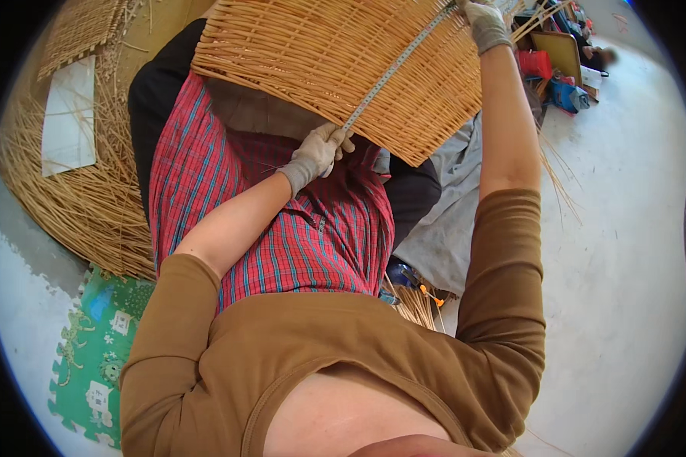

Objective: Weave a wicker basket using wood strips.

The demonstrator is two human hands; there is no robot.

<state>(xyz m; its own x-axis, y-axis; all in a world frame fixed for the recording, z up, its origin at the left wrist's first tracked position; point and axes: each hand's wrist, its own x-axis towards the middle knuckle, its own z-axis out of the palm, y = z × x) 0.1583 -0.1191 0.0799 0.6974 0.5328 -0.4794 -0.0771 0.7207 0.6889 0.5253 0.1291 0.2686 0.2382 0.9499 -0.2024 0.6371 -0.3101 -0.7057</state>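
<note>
Spanning left hand (317, 154) to right hand (486, 26): tape (395, 68)

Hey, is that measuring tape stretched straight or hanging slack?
Stretched straight: the measuring tape runs in an unsagging line across the woven wicker, from the left hand up to the right hand.

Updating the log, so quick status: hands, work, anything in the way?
Left hand pinching tape measure at lower edge of wicker panel. Right hand at tape's upper end, grip unclear. Tape slants across panel, uncovered between hands.
</note>
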